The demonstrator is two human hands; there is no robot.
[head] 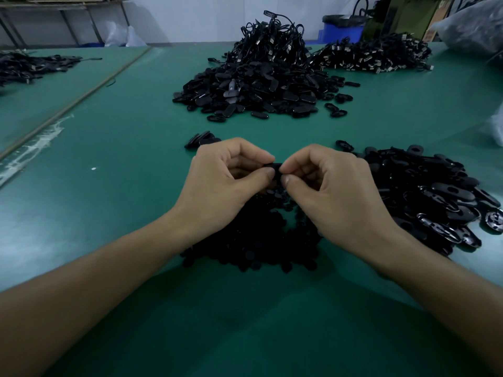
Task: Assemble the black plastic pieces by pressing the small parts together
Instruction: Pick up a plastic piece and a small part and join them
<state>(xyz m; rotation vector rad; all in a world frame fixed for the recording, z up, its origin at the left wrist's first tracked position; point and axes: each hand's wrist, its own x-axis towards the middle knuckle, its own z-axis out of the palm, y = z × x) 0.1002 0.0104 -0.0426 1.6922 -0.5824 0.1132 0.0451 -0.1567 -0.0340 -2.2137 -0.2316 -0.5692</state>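
Observation:
My left hand (223, 180) and my right hand (332, 191) meet at the middle of the green table (122, 213). Both pinch one small black plastic piece (275, 167) between thumb and fingers; most of it is hidden by the fingertips. Under my wrists lies a heap of small round black parts (255, 240). To the right sits a heap of black oval shells (435, 197). A few black pieces (201, 140) lie just beyond my left hand.
A large heap of black oval pieces and cables (261, 77) rises at the back centre, with another cable pile (375, 55) at back right and a smaller one (30, 66) at far left. A blue bin (343, 31) stands behind the table.

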